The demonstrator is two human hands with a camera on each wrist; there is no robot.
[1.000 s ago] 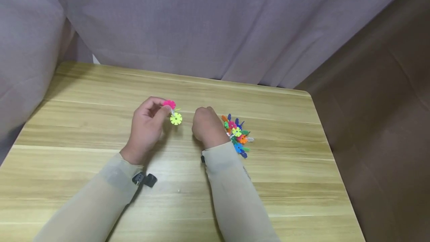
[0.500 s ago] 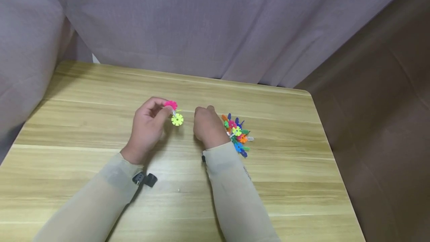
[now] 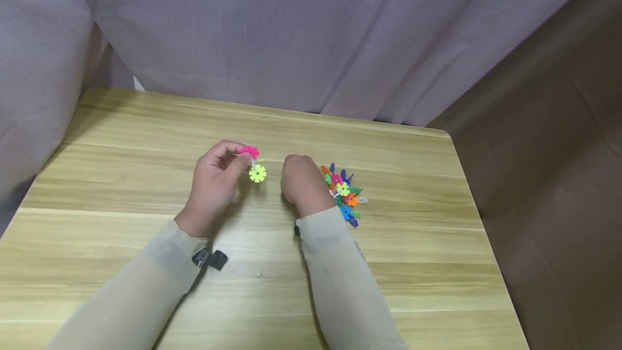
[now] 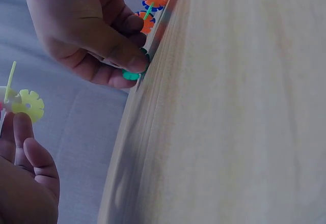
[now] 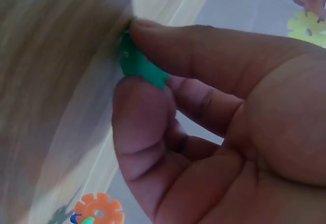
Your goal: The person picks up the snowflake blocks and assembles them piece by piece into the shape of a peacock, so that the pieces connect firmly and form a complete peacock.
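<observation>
Left hand pinches pink-yellow flower piece; right hand pinches green disc against table.

From the head view the right hand covers what its fingers pinch; only a sliver of green shows at its left edge. The right wrist view shows the green piece half buried between thumb and fingers, its shape unclear, and the worktop there is a blur. The pile of coloured discs is partly hidden behind the right wrist, and its pieces are too small to count. The left wrist view cuts off the left hand at the frame's corner.
</observation>
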